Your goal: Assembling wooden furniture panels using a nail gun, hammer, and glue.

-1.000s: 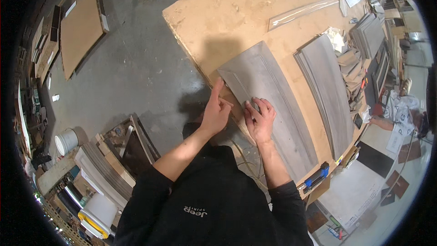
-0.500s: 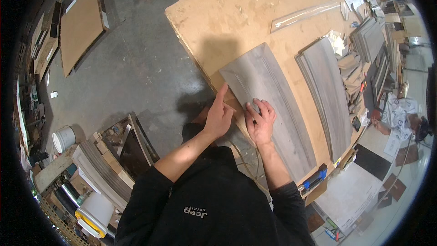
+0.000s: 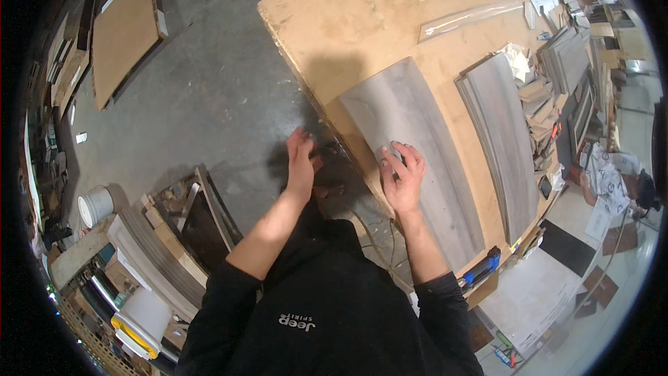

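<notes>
A long grey wood-grain panel (image 3: 421,146) lies slantwise along the near left edge of the tan worktable (image 3: 348,14). My right hand (image 3: 402,179) rests at the panel's left edge, its fingers spread and slightly bent over the grey face. Away from the panel, my left hand (image 3: 300,161) hangs over the floor just left of the table edge. Its fingers are loosely bent, thumb apart, with nothing visible between them. To the right lies a stack of similar grey panels (image 3: 502,146).
A clear plastic-like strip (image 3: 473,19) lies farther back. Wood offcuts (image 3: 539,115) pile up at the right, and a blue clamp (image 3: 480,269) sits on the table's near edge. At left are a white bucket (image 3: 96,207) and more stacked panels (image 3: 156,257). Another person's hand shows at top right.
My left hand has moved left, off the panel's edge and out over the floor. My right hand stays on the panel, shifted slightly.
</notes>
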Demonstrator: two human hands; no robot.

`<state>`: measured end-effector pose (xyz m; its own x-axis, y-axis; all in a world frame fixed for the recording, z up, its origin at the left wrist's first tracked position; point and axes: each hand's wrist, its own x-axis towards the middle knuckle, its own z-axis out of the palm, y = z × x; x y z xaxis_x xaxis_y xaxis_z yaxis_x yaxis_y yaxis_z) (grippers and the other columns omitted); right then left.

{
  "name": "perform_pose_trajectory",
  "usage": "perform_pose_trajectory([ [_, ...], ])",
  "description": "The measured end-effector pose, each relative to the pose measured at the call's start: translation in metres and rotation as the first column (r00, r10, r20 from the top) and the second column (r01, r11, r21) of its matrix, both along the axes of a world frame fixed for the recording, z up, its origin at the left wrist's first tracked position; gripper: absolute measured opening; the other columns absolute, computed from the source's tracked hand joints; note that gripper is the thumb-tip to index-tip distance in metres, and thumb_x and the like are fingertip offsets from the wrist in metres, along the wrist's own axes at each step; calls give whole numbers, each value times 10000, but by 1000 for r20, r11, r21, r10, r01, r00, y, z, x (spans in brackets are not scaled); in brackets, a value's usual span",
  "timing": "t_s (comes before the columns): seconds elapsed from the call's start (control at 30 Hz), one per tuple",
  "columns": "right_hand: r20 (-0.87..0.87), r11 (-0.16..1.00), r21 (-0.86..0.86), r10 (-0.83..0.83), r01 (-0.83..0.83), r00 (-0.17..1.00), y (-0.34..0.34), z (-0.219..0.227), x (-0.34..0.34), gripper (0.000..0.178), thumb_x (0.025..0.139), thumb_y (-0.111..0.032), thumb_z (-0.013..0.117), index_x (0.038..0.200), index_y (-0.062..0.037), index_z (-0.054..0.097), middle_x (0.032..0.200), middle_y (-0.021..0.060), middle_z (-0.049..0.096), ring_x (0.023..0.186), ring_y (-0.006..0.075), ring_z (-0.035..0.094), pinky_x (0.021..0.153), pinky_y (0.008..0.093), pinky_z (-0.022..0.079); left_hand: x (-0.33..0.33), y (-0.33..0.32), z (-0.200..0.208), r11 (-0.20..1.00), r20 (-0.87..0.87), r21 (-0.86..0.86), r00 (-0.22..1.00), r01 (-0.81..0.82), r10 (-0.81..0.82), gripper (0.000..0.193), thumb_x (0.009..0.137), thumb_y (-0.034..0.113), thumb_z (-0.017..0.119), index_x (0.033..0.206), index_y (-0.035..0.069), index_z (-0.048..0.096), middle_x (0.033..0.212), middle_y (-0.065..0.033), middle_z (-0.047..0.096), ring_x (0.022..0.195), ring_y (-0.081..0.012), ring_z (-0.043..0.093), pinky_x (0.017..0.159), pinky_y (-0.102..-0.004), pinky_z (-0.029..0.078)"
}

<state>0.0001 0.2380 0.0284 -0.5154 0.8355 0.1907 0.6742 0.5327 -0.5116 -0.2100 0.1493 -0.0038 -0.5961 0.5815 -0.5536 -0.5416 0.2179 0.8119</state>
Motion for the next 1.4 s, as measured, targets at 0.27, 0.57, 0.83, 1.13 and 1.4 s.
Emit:
perform_pose_trajectory([
  [0.27, -1, 1000, -5, 7, -7, 1000, 1, -4, 3, 334, 842, -75, 667, 1143, -190, 751, 1279, 47, 642, 1216, 338, 530, 1046, 466, 380, 1, 35, 48, 985, 573, 174, 812, 9, -108, 873, 1031, 615, 326, 1613, 13, 77, 1698, -178, 6, 1568, -332, -19, 1245, -516, 70],
  [0.57, 26, 999, -20, -25, 25, 999, -3, -2, -6, 386, 777, -143, 763, 1157, -204, 734, 1296, 26, 622, 1232, 328, 521, 1054, 466, 374, 36, -9, 51, 968, 312, 231, 936, 92, -163, 672, 1073, 564, 298, 1528, 68, 318, 1507, -113, 448, 1299, -235, 498, 1035, -389, 395],
  [0.83, 37, 999, -29, 32, -31, 999, 0, -1, 0, 441, 777, -76, 715, 1211, -153, 725, 1305, 66, 623, 1224, 337, 514, 1062, 467, 382, 74, 3, 40, 851, -80, 362, 922, 381, -378, 826, 1061, 606, 261, 1615, 52, 3, 1659, -160, 221, 1136, -169, 578, 917, -287, 452],
  [1.13, -2, 998, -43, 43, -43, 999, 3, -4, 5, 430, 812, -19, 607, 1192, -175, 736, 1320, 53, 617, 1259, 347, 504, 1083, 475, 355, 73, 5, 28, 830, -144, 398, 920, 391, -364, 786, 1088, 407, 364, 1607, 26, -86, 1692, -189, 98, 884, -143, 572, 787, -270, 487],
  [1.4, 17, 998, -51, 47, -46, 999, 1, -3, 7, 425, 837, -39, 557, 1209, -147, 730, 1336, 79, 608, 1252, 367, 496, 1080, 485, 358, 91, -6, 28, 796, -46, 390, 874, 462, -484, 766, 1090, 401, 351, 1610, 25, -68, 1695, -155, 105, 815, -102, 528, 711, -254, 462],
])
